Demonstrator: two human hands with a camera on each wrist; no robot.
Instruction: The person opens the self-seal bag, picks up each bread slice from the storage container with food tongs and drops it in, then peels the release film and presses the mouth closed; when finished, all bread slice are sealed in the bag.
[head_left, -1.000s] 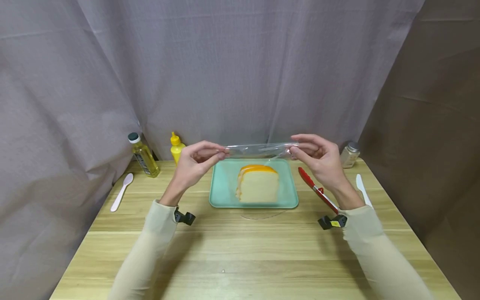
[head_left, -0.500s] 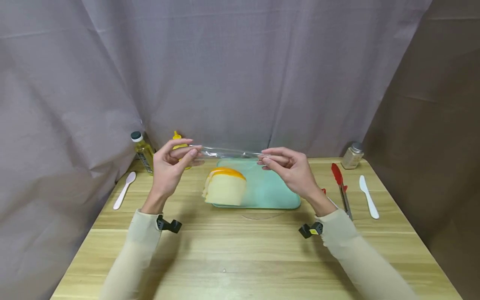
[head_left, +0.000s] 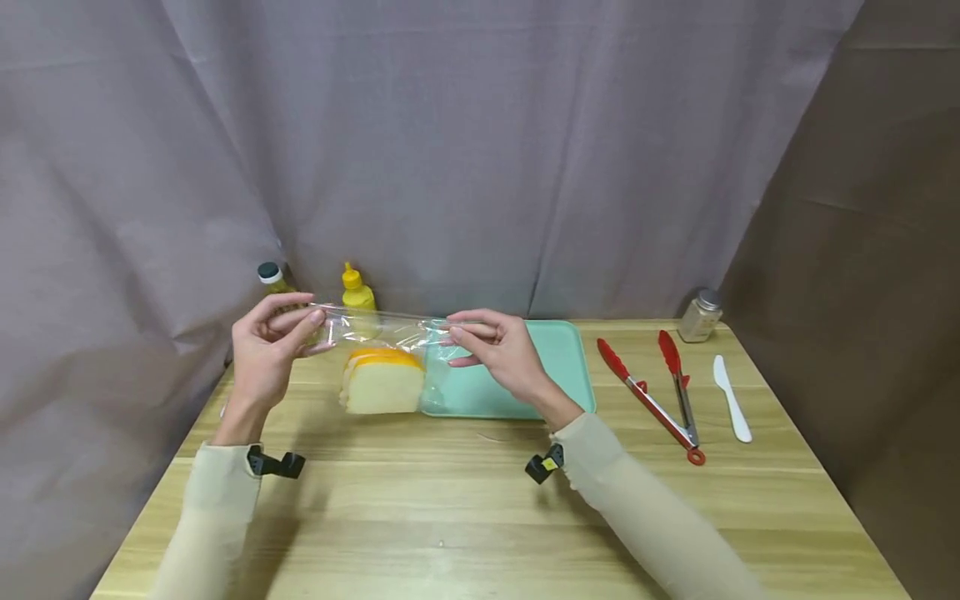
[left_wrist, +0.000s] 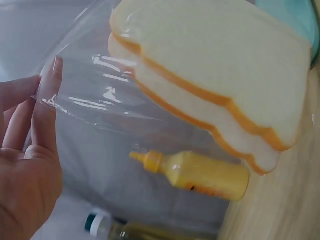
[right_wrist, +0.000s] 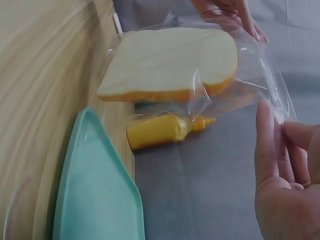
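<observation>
Between the two hands hangs a clear plastic bag (head_left: 401,333) with slices of bread (head_left: 384,383) inside at its bottom. My left hand (head_left: 266,350) pinches the bag's top left corner between thumb and fingers. At the other top corner, my right hand (head_left: 504,354) pinches the film the same way. In the left wrist view the bread (left_wrist: 215,65) shows as stacked slices with orange-brown crust. The right wrist view has the bread (right_wrist: 170,62) raised off the table, left of the green tray (head_left: 555,367), whose surface is partly behind the right hand.
A yellow squeeze bottle (head_left: 358,296) and an oil bottle (head_left: 273,277) stand at the back left. Right of the tray lie red-tipped tongs (head_left: 652,404) and a white knife (head_left: 731,398). A shaker jar (head_left: 701,317) stands at the back right corner, before a grey curtain (head_left: 480,167).
Both hands have moved left together, carrying the bagged bread from over the tray to beside its left edge. The tray and tongs, partly covered before, now show more.
</observation>
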